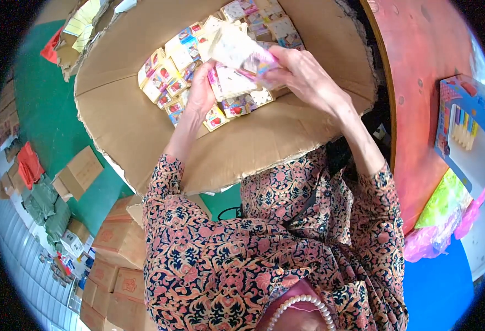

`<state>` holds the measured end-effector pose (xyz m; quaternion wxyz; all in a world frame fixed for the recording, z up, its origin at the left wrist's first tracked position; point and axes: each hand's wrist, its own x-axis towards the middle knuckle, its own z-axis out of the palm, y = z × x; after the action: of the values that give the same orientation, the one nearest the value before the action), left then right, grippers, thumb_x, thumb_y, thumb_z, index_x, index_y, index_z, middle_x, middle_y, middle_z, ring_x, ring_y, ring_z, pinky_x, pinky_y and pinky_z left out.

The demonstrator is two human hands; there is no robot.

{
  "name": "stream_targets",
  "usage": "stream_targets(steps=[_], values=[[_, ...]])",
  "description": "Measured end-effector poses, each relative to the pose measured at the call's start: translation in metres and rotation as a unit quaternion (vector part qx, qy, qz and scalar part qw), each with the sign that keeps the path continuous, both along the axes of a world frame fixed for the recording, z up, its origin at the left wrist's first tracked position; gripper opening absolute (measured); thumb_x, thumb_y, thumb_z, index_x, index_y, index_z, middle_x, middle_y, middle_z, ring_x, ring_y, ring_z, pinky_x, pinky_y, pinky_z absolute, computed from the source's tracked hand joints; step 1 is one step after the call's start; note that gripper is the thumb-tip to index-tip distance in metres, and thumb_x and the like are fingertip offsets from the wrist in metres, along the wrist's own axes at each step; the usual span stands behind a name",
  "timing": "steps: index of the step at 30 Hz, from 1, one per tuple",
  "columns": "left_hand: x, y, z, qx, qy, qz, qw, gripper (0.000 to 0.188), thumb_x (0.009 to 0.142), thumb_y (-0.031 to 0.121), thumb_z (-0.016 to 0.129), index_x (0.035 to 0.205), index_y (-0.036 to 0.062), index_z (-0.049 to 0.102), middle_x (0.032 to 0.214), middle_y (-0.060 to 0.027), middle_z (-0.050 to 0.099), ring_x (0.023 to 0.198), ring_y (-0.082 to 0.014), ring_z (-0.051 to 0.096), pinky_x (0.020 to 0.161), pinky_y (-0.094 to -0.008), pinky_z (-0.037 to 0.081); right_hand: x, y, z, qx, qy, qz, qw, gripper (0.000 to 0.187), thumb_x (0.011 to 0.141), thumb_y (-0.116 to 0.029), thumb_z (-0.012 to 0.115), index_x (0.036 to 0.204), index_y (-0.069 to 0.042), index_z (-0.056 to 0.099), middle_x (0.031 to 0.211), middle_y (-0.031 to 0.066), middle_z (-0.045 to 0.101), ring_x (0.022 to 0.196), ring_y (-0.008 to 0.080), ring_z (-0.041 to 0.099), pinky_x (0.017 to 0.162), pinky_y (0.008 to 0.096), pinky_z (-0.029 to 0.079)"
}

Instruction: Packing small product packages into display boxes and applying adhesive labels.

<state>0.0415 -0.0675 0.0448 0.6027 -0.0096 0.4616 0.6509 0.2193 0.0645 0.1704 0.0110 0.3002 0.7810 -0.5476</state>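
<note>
A large open cardboard box (248, 146) stands in front of me, with several small, colourful printed card packs (165, 77) lying in loose stacks on its bottom. Over these stacks, my right hand (308, 77) pinches a white, pink and purple printed pack (240, 49), tilted and smeared by motion. My left hand (200, 94) is closed at the left edge of another white-and-pink pack (231, 81), its thumb upright along the side. The fingers under that pack are hidden. The two packs overlap between my hands.
A red tabletop (419, 110) runs along the right, bearing a blue display box (460, 132) and bright plastic bags (441, 220). Brown cartons (118, 243) are stacked at the lower left. On the green floor (44, 94) lie an open small carton (80, 171) and red cloth (29, 164).
</note>
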Motion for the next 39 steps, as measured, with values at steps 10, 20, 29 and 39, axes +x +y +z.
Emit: stream_targets(steps=[10, 20, 29, 39], values=[[-0.011, 0.014, 0.013, 0.016, 0.099, -0.283, 0.954, 0.037, 0.085, 0.017, 0.058, 0.118, 0.0011, 0.052, 0.103, -0.0047, 0.062, 0.086, -0.0099, 0.061, 0.078, -0.0256, 0.051, 0.001, 0.009, 0.012, 0.262, 0.097, 0.207, 0.938, 0.025, 0.085, -0.013, 0.044, 0.107, -0.003, 0.049, 0.080, 0.0112, 0.054, 0.082, 0.0283, 0.052, 0.076, 0.0382, 0.041], [0.015, -0.008, -0.018, 0.036, -0.010, -0.382, 0.923, 0.050, 0.083, 0.022, 0.063, 0.125, 0.0018, 0.045, 0.113, -0.0038, 0.057, 0.100, -0.0107, 0.057, 0.086, -0.0254, 0.048, 0.012, -0.013, -0.032, 0.401, -0.071, 0.272, 0.872, 0.011, 0.074, -0.009, 0.057, 0.084, -0.005, 0.055, 0.088, 0.0091, 0.051, 0.094, 0.0252, 0.048, 0.075, 0.0369, 0.044], [0.022, -0.005, -0.007, -0.039, -0.009, -0.388, 0.921, 0.051, 0.083, 0.025, 0.064, 0.125, 0.0013, 0.045, 0.113, -0.0052, 0.057, 0.100, -0.0116, 0.056, 0.086, -0.0228, 0.045, 0.024, -0.026, -0.030, 0.238, -0.074, 0.344, 0.905, 0.021, 0.076, -0.008, 0.055, 0.097, -0.003, 0.052, 0.094, 0.0106, 0.052, 0.093, 0.0258, 0.052, 0.078, 0.0368, 0.046], [0.001, -0.005, -0.031, -0.003, -0.057, -0.083, 0.995, 0.037, 0.090, 0.020, 0.055, 0.121, 0.0015, 0.045, 0.118, -0.0102, 0.055, 0.103, -0.0205, 0.057, 0.085, -0.0371, 0.052, 0.027, -0.007, -0.006, -0.085, -0.028, -0.047, 0.995, 0.038, 0.076, -0.018, 0.069, 0.105, 0.003, 0.056, 0.088, 0.0179, 0.065, 0.082, 0.0251, 0.064, 0.076, 0.0353, 0.049]])
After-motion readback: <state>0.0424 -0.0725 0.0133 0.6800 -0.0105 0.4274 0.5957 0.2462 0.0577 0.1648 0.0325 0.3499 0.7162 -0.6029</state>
